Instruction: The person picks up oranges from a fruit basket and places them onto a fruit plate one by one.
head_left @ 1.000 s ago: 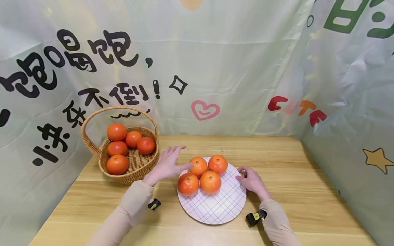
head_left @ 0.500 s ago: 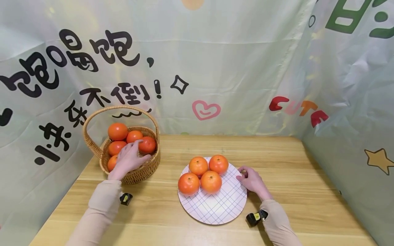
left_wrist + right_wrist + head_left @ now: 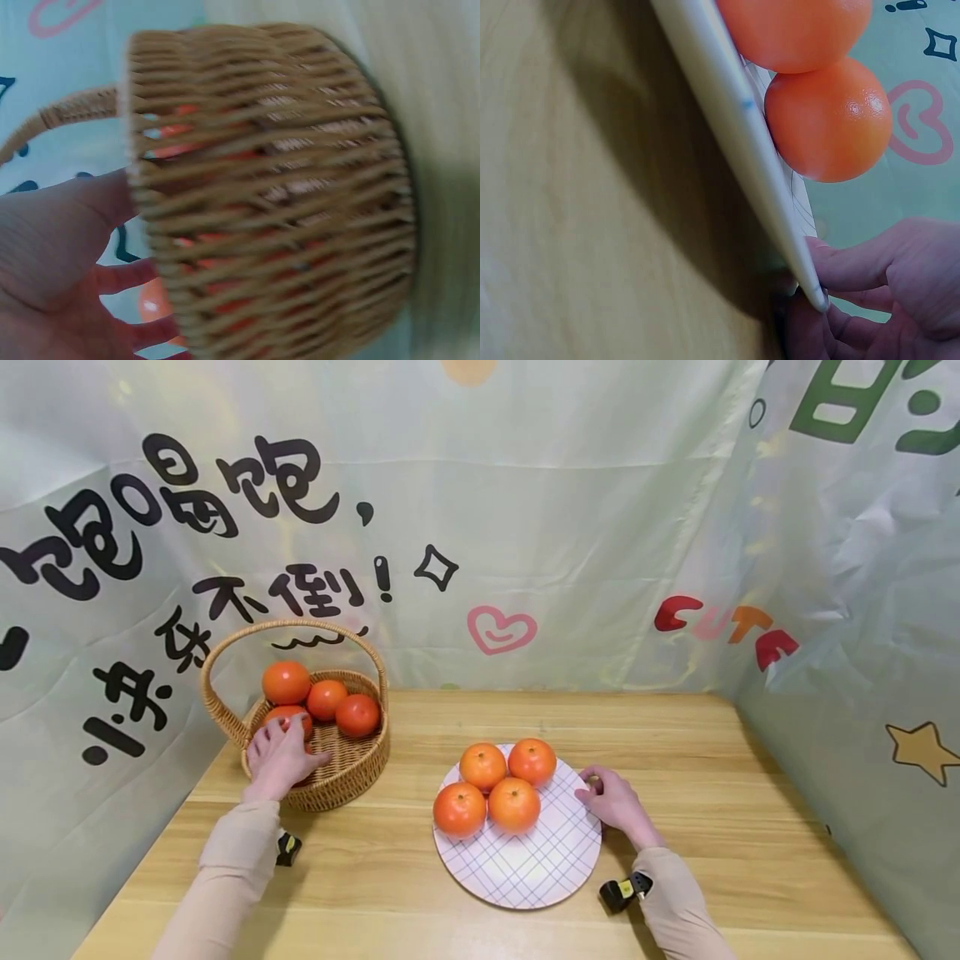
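In the head view, my left hand reaches into the wicker basket, over the tangerine nearest its front left, which it mostly hides. Its thumb stands apart from the fingers; the left wrist view shows thumb and fingers passing behind the basket's rim, with orange fruit between them. Several tangerines lie in the basket, among them a redder one at the right. On the checked round plate sit several more tangerines. My right hand pinches the plate's right rim, thumb above and fingers below.
The basket's tall handle arches over the fruit. A wooden table carries basket and plate. Printed cloth hangs behind and along both sides. A small black wrist camera is by the right sleeve.
My left hand has gone from above the plate's left side to the basket, first over its middle, then further left onto the front-left tangerine. The right hand and plate have stayed put.
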`<state>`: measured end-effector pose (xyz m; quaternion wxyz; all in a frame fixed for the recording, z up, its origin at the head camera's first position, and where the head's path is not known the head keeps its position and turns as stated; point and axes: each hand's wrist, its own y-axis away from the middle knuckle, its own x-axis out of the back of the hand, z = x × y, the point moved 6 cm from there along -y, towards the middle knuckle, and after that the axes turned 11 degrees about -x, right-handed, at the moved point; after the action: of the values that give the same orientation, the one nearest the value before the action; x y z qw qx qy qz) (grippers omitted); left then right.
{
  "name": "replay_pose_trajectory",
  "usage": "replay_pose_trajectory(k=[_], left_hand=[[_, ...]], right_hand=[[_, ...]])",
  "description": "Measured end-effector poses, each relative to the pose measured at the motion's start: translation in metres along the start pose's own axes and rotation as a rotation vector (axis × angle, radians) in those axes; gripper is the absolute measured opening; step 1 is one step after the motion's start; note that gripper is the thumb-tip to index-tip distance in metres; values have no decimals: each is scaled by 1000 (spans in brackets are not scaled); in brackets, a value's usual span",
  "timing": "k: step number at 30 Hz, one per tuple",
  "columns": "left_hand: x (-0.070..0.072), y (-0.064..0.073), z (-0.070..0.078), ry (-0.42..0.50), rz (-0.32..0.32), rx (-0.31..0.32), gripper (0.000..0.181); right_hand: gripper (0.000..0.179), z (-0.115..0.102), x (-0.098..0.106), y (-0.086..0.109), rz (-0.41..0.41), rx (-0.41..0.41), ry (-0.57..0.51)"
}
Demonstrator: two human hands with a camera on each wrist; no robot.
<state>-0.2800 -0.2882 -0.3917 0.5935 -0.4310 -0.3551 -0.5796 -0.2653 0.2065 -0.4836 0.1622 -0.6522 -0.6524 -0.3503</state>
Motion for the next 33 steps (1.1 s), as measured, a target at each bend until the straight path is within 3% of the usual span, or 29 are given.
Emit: replay_pose_trajectory(k=[6,14,22,33], left_hand=[[-8,1,-11,-36,98,21,87],[-20,0,-24,-102,177,72,94],[-24,-3,-29,-129,173,89,97],[-28,-6,-32,-113,122,126,103]], right_hand=[[28,1,-1,0,0,-3,-3],[29,1,-1,0,1,-5,3],[29,1,-1,0,1,-5,5],[29,2,-1,0,-2,-24,9]])
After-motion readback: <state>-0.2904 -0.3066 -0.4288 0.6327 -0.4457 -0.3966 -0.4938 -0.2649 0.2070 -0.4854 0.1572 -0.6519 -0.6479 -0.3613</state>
